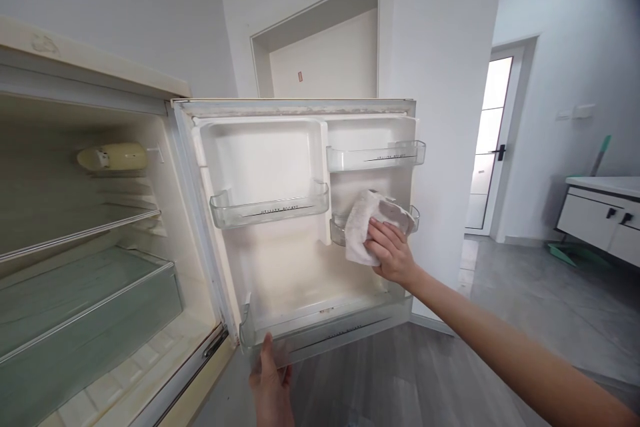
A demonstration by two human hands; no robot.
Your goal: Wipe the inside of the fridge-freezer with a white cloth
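Note:
A small refrigerator stands with its door (280, 260) swung wide, the inner side facing me. My right hand (393, 250) presses a white cloth (361, 230) against the lower right door pocket (339, 229), covering most of it. Down at the bottom, my left hand (271, 373) grips the front wall of the long clear bottom door pocket (340, 333), thumb on the inner side. An upper right pocket (375, 157) and a left pocket (270, 209), both clear with printed lettering, are untouched.
On the left, the fridge interior holds a glass shelf (75, 237), a green-tinted drawer (100, 313) and a yellowish lamp housing (115, 157). A wall niche (325, 57) is behind the door. To the right are a glazed door (493, 140), a white cabinet (590, 210) and a green dustpan (563, 253).

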